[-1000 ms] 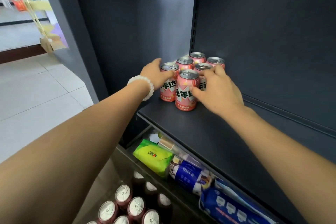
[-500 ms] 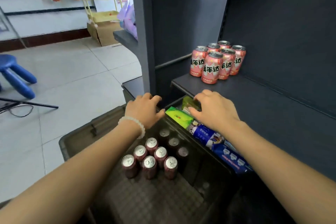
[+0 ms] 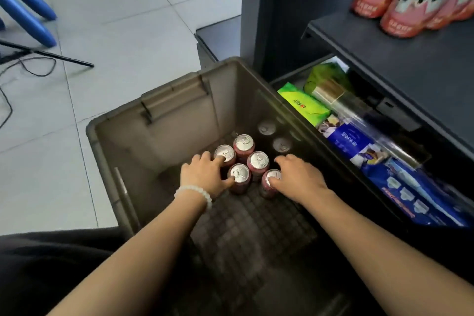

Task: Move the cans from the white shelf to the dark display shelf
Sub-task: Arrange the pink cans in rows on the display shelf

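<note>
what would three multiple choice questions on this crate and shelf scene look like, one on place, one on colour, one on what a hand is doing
1. Where do the cans that the hands reach for stand?
A. In the grey crate
B. On the blue stool
C. On the floor tiles

2. What colour are the cans on the dark display shelf?
A. Green
B. Pink-red
C. Blue

3. What is the right hand doing?
A. Hanging idle outside the crate
B. Lying flat on the shelf
C. Gripping a can by its top

Answers:
1. A: the silver-topped cans in the crate stand upright on its ribbed floor, between the left hand and the right.
2. B: the shelf cans show pink-red sides with dark lettering.
3. C: its fingers curl round the top of the nearest can.
</note>
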Demonstrator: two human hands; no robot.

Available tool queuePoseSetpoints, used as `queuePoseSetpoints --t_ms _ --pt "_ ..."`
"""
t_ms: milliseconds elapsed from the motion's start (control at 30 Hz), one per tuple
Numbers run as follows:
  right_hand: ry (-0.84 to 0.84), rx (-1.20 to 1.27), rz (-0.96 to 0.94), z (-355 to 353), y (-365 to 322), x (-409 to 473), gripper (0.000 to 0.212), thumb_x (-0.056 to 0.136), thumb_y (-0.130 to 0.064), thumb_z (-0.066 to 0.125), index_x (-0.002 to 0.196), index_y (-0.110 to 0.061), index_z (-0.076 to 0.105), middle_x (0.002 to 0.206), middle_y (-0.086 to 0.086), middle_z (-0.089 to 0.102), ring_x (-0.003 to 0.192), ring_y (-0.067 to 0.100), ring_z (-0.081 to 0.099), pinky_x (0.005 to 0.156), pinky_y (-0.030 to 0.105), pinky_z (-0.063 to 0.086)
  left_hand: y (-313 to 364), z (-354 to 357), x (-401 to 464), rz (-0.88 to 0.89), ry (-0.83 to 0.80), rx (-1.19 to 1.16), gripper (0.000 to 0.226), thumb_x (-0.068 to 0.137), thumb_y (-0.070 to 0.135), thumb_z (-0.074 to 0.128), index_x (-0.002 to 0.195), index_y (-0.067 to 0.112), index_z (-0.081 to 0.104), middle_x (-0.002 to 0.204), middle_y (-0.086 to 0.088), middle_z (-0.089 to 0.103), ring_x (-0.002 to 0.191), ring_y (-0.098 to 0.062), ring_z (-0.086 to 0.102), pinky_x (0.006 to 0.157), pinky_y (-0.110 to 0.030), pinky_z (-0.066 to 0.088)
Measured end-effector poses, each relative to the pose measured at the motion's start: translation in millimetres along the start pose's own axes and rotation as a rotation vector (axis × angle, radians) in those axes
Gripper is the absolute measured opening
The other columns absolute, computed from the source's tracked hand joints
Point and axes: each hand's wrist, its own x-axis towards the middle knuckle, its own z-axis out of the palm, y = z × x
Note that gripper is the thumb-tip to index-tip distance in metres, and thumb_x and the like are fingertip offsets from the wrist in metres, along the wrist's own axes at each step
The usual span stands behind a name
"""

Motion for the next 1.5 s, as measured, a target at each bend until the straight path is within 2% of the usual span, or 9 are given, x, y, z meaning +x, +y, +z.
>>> queuePoseSetpoints --t_ms 267,433,533,667,800,933,1133,1267,1500 --pt "-0.134 -0.041 0.029 79 15 55 0.065 0.085 -0.038 0.063 0.138 -0.016 0.032 0.140 0.009 0.034 0.115 0.033 0.055 0.083 0.037 0.048 21 82 54 0.193 -0.076 0.036 0.086 0.079 0.054 0.063 0.148 0.024 0.020 0.145 -0.002 0.032 0.129 -0.026 0.035 0.096 -0.043 0.038" --pt "-0.062 -0.001 -0.006 82 24 58 0.051 0.084 -0.031 0.065 0.127 -0.016 0.042 0.127 0.010 0.041 0.103 0.037 0.059 0.077 0.039 0.047 19 87 61 0.166 -0.054 -0.058 0.072 0.083 0.043 0.064 0.143 0.018 0.032 0.134 -0.009 0.038 0.114 -0.032 0.047 0.086 -0.042 0.045" --pt "-0.073 0.044 -0.007 75 27 47 0.053 0.083 -0.030 0.067 0.129 -0.019 0.043 0.128 0.007 0.041 0.104 0.035 0.059 0.080 0.038 0.047 19 76 59 0.162 -0.079 -0.058 0.057 0.082 0.043 0.064 0.128 0.014 0.047 0.125 -0.009 0.044 0.106 -0.032 0.054 0.079 -0.040 0.045" --pt "-0.051 0.089 -0.050 42 25 29 0.054 0.080 -0.031 0.069 0.128 -0.022 0.046 0.125 0.005 0.044 0.108 0.034 0.057 0.086 0.039 0.048 16 42 44 0.196 -0.072 -0.048 0.054 0.078 0.044 0.068 0.120 0.012 0.054 0.119 -0.009 0.048 0.102 -0.033 0.058 0.076 -0.041 0.048" --pt "0.033 0.064 -0.127 -9 16 0 0.053 0.079 -0.033 0.070 0.126 -0.025 0.047 0.127 0.002 0.045 0.111 0.031 0.057 0.087 0.038 0.046 17 -16 18 0.198 -0.012 -0.080 0.058 0.078 0.047 0.068 0.126 0.019 0.051 0.118 -0.010 0.048 0.105 -0.035 0.057 0.086 -0.043 0.046" --pt "0.183 0.100 -0.161 -69 11 -43 0.053 0.080 -0.036 0.068 0.128 -0.032 0.045 0.128 -0.004 0.045 0.115 0.023 0.053 0.089 0.037 0.046 26 -87 -17 0.188 0.107 -0.093 0.052 0.078 0.051 0.065 0.121 0.023 0.050 0.115 -0.006 0.055 0.111 -0.030 0.053 0.087 -0.042 0.038" --pt "0.463 0.224 -0.171 -159 20 -91 0.052 0.080 -0.033 0.069 0.129 -0.029 0.050 0.128 -0.001 0.050 0.118 0.021 0.050 0.096 0.035 0.042 45 -179 -44 0.269 0.242 -0.182 0.064 0.066 0.056 0.073 0.122 0.031 0.053 0.118 -0.003 0.059 0.111 -0.029 0.055 0.091 -0.044 0.047" --pt "0.584 0.256 -0.168 -208 33 -107 0.055 0.079 -0.031 0.070 0.130 -0.025 0.052 0.132 0.002 0.051 0.121 0.023 0.049 0.101 0.038 0.040 71 -226 -48 0.323 0.342 -0.358 0.055 0.067 0.046 0.078 0.115 0.026 0.061 0.111 -0.002 0.065 0.104 -0.024 0.059 0.085 -0.035 0.049" --pt "0.565 0.203 -0.123 -260 64 -87 0.055 0.080 -0.023 0.069 0.132 -0.024 0.051 0.135 0.004 0.049 0.125 0.022 0.046 0.104 0.036 0.039 115 -274 -11 0.325 0.412 -0.498 0.062 0.052 0.058 0.070 0.107 0.030 0.065 0.102 0.000 0.068 0.094 -0.021 0.063 0.084 -0.037 0.053"
